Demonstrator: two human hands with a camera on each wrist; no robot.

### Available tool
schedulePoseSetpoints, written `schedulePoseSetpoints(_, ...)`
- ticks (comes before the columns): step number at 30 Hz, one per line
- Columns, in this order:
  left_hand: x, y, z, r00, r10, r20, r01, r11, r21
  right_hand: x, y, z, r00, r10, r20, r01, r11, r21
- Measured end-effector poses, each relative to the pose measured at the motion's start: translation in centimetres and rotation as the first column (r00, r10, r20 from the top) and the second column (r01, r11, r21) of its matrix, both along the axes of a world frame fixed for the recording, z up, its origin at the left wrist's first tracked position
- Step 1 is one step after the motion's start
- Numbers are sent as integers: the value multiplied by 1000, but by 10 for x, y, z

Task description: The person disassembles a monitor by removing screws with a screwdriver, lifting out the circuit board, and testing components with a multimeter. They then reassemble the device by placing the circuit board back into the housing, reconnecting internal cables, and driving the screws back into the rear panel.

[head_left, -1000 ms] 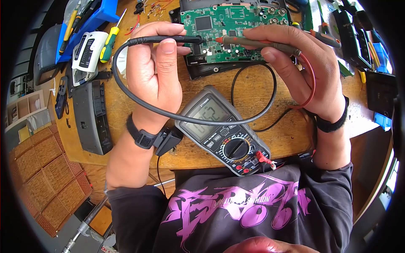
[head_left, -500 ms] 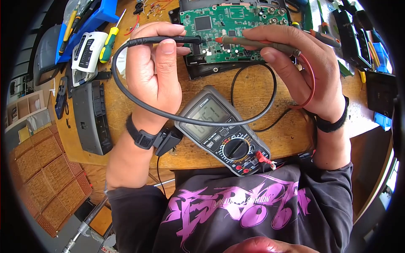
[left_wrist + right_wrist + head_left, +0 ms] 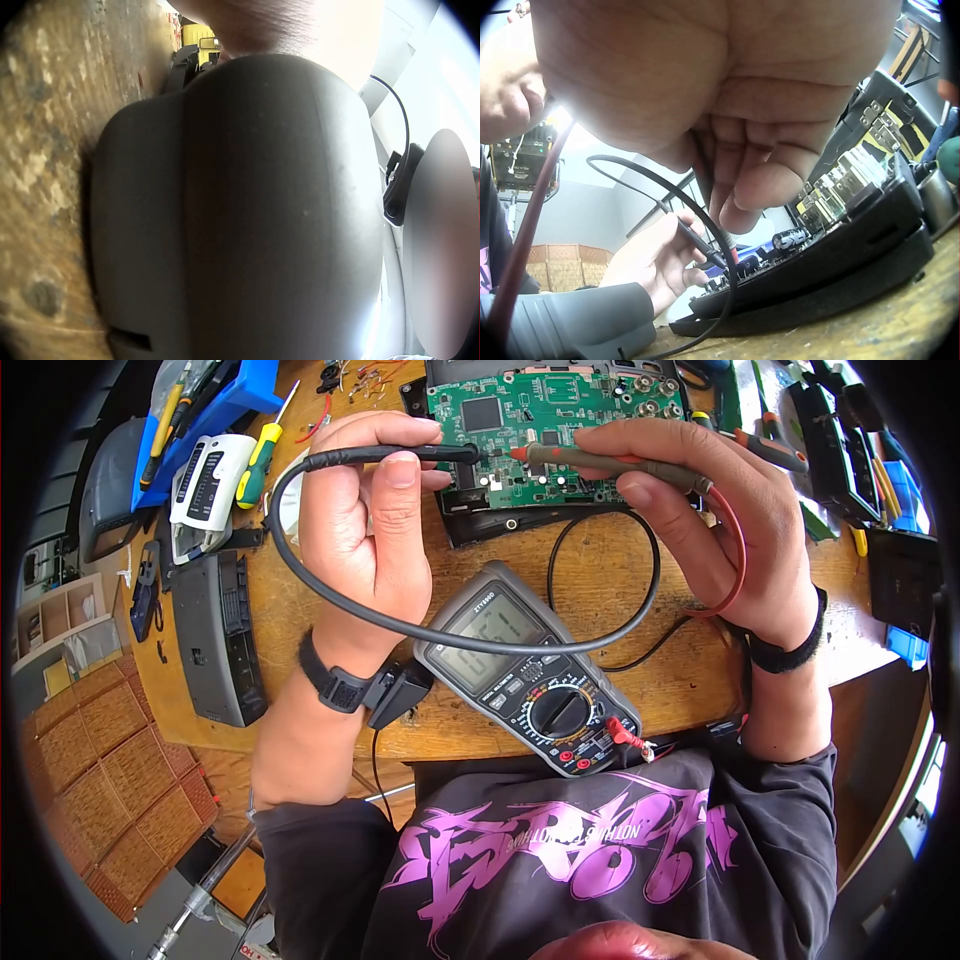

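Circuit board (image 3: 515,410), top centre, lies beneath the fingers (image 3: 400,472); left hand (image 3: 365,540) grips black probe (image 3: 425,453), right hand (image 3: 745,525) red-tipped probe (image 3: 580,458).

Two hands: one left hand (image 3: 365,530) and one right hand (image 3: 715,520). Two probes, one per hand: one black probe (image 3: 400,453), one red-tipped probe (image 3: 600,461). Beyond the fingers, one green circuit board (image 3: 515,405) with one large square chip (image 3: 482,415). Between the forearms, one meter (image 3: 474,660) with one screen (image 3: 490,630), one round dial (image 3: 558,712) and one red plug (image 3: 625,733). Two wrist straps, one below each hand. Left of the left hand, one white device (image 3: 213,490) and one green-and-yellow screwdriver (image 3: 260,465).
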State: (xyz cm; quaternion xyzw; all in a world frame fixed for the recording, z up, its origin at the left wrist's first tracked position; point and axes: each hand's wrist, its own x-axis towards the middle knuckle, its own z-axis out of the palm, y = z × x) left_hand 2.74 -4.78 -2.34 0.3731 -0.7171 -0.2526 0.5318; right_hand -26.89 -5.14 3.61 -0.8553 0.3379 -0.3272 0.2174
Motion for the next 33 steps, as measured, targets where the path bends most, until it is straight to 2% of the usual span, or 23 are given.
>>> schedulePoseSetpoints(33, 1, -1, -1, 1000, -22, 14, 23, 999, -23, 1, 1, -1, 1000, 8, 15, -9, 1000, 20)
